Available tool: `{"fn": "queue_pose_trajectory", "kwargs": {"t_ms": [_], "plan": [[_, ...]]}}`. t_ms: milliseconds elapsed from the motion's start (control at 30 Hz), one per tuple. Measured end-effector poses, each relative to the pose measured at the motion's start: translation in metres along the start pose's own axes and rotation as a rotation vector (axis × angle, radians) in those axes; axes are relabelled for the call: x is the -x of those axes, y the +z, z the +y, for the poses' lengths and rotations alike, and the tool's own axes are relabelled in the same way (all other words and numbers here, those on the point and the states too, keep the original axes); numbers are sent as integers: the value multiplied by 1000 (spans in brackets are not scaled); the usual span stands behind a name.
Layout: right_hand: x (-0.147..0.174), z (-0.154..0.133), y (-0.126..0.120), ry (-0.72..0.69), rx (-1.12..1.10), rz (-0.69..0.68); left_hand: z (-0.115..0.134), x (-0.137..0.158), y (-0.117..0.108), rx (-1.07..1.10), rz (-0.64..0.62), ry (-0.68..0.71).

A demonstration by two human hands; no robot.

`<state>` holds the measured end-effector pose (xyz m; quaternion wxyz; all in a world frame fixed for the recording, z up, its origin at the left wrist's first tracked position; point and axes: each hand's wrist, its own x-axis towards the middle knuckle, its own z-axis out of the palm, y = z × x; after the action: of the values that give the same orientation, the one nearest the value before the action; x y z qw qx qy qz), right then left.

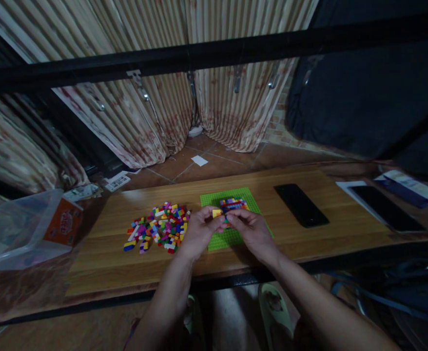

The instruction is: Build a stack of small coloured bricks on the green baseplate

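Over the green baseplate [221,240], my two hands meet close together. Fingers of my left hand [201,226] are closed on a yellow toy brick [217,213]. Beside it, my right hand [248,226] pinches with thumb and forefinger at a small dark piece, partly hidden by the fingertips; its kind I cannot make out. Behind the hands, a patch of multicoloured bricks [233,203] sits on the baseplate, its near part covered by the hands. A loose heap of mixed bricks [163,226] lies on the wooden board, left of my left hand.
A black phone-like slab [301,204] lies on the wooden board [107,263] to the right. Farther right is another dark slab [385,207] on something white. A clear plastic bin [20,234] with an orange label stands at the left. A dark bar [163,58] crosses in front of striped curtains.
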<state>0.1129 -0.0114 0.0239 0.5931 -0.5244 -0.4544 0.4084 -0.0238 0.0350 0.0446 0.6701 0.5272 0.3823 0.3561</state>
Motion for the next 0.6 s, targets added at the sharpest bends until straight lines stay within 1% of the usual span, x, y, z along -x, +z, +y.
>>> {"fn": "queue_pose_trajectory", "kwargs": {"t_ms": [133, 300, 500, 600], "plan": [[0, 3, -2, 17, 8, 8, -5, -2, 4, 16, 8, -7], [0, 4, -3, 37, -11, 6, -8, -2, 5, -25, -16, -58], [1, -1, -6, 91, -108, -30, -7, -1, 7, -63, -31, -48], [-3, 0, -13, 87, -47, 4, -8, -2, 3, -64, -13, -61]]}}
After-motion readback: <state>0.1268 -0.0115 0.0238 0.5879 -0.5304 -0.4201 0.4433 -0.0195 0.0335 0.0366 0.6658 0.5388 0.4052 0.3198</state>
